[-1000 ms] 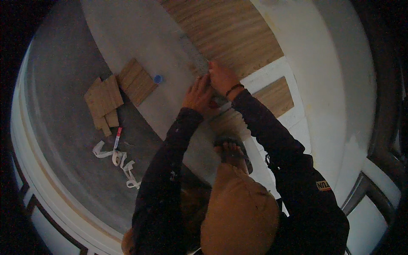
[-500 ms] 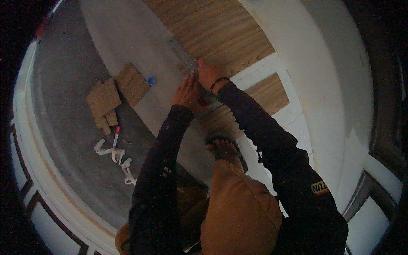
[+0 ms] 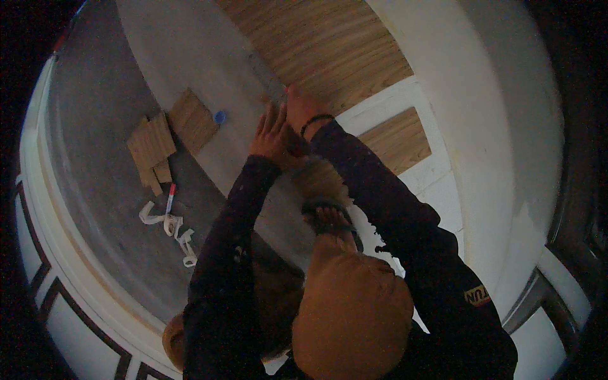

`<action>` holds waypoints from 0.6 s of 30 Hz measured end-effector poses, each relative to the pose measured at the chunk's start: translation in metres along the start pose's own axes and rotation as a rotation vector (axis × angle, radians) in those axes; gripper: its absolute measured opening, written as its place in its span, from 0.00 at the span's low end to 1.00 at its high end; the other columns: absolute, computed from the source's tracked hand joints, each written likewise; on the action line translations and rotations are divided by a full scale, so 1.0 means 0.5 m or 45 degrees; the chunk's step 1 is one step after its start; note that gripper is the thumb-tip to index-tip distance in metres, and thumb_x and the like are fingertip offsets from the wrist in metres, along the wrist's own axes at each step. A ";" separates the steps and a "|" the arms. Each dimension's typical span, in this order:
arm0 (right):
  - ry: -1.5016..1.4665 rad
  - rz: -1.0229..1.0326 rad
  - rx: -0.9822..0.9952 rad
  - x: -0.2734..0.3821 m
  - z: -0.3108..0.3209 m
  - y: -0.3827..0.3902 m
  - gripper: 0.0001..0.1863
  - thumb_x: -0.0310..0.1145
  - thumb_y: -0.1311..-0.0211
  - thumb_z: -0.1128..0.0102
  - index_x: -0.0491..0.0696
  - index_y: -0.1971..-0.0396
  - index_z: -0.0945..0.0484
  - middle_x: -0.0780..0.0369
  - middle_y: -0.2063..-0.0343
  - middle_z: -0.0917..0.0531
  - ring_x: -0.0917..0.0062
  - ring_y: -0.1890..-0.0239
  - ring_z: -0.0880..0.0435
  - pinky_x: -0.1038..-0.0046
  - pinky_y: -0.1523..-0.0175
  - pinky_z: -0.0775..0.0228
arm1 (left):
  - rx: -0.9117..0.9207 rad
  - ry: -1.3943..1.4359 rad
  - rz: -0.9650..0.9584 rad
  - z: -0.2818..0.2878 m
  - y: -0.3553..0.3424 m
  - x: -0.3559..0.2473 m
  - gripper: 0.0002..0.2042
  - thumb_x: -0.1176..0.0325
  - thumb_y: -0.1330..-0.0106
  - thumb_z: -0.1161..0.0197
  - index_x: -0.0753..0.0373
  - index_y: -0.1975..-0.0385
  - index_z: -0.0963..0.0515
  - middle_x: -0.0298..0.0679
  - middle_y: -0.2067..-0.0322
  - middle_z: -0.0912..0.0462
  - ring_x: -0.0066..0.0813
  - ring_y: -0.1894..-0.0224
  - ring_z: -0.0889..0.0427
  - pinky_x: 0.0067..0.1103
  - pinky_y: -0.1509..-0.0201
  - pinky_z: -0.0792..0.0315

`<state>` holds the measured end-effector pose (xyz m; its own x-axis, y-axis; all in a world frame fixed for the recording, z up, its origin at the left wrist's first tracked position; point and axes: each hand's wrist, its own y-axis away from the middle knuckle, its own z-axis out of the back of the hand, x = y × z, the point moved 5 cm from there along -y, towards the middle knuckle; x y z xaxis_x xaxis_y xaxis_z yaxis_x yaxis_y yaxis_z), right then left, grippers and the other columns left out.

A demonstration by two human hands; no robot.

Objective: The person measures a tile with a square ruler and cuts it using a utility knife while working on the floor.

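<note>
A: In the head view, where do we have our hands?

B: Our left hand (image 3: 272, 139) lies low beside the large wood-patterned board (image 3: 329, 50), fingers straight and a little spread, clasping nothing that we can see. Its flat pose looks meant to steady what is beneath, though we cannot tell what the palm touches.

A: And our right hand (image 3: 305, 113)?

B: It is curled at the board's left edge, just beyond our left fingertips. We cannot tell whether it grips anything, since its back hides the palm. Working so close together probably gives us finer control.

A: Why do we have a foot (image 3: 332, 218) so near?

B: Likely for balance as we lean forward.

A: What lies to our left?

B: Small wood-patterned pieces (image 3: 152, 145), with another offcut (image 3: 193, 120) just beside them and a blue cap (image 3: 220, 117) near its edge. Closer to us, a red-ended marker (image 3: 171, 197) lies by a curled white strip (image 3: 171, 224). We seem to have them there to free the space under our hands.
</note>
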<state>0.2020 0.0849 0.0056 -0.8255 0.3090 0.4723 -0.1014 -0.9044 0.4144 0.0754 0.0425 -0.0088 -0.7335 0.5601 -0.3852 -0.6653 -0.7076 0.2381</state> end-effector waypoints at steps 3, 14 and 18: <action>-0.071 0.125 -0.149 -0.016 0.001 -0.013 0.17 0.39 0.25 0.58 0.44 0.48 0.32 0.42 0.61 0.17 0.43 0.57 0.18 0.46 0.52 0.26 | -0.150 0.130 -0.079 0.018 -0.003 -0.017 0.52 0.43 0.60 0.24 0.62 0.32 0.37 0.47 0.25 0.48 0.50 0.22 0.58 0.44 0.21 0.58; -0.009 -0.016 0.125 0.001 -0.013 -0.014 0.18 0.38 0.29 0.55 0.45 0.47 0.25 0.46 0.50 0.18 0.47 0.50 0.18 0.47 0.43 0.27 | -0.242 0.085 -0.130 0.003 0.013 0.014 0.54 0.47 0.62 0.23 0.62 0.31 0.39 0.47 0.26 0.46 0.56 0.24 0.54 0.44 0.23 0.50; 0.131 0.186 -0.208 -0.019 -0.012 -0.017 0.16 0.38 0.29 0.51 0.43 0.49 0.32 0.43 0.65 0.16 0.43 0.60 0.17 0.45 0.56 0.26 | -0.226 0.198 -0.089 0.024 -0.003 -0.018 0.53 0.47 0.61 0.24 0.63 0.31 0.39 0.46 0.26 0.46 0.56 0.24 0.53 0.44 0.23 0.51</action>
<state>0.2075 0.0881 -0.0070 -0.8893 0.1472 0.4329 -0.0583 -0.9756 0.2119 0.0814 0.0439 0.0050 -0.6474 0.5468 -0.5309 -0.6685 -0.7420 0.0510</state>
